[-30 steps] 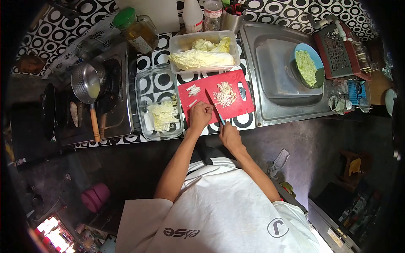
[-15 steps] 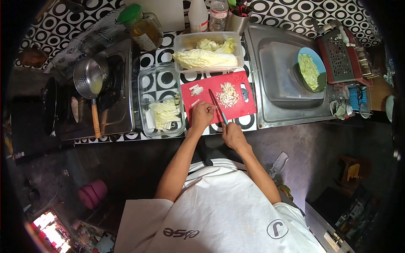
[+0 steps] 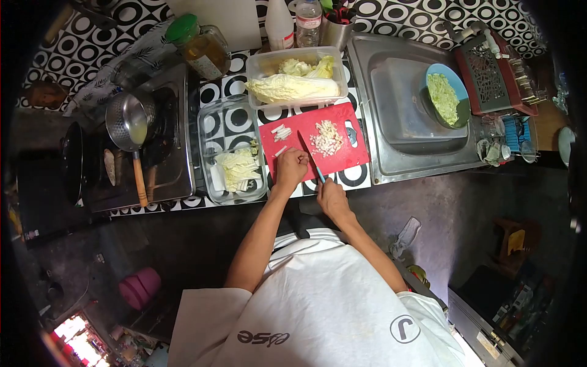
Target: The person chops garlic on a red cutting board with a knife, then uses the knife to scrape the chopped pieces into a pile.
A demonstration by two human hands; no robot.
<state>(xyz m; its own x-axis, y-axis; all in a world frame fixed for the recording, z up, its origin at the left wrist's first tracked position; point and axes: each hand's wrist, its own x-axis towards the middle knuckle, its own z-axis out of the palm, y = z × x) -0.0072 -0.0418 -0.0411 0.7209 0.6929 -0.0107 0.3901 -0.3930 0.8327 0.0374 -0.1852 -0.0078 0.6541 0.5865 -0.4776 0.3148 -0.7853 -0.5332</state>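
My right hand grips the light-blue handle of a knife, its blade slanting up and left over the red cutting board. Close beside the blade, my left hand rests on the board with its fingers curled in; whatever they pinch is hidden. A heap of finely diced pale cabbage lies right of the blade. Left of it are several white stalk strips, and a single strip sits against my left fingers.
A clear container with cut cabbage leaves stands left of the board. Behind is a tub with napa cabbage. At right, a blue bowl of shredded greens stands by the sink. A saucepan sits on the left stove.
The whole view has shifted slightly. The knife has moved a little closer to my left fingers, which stay curled on the board. The diced heap looks about the same.
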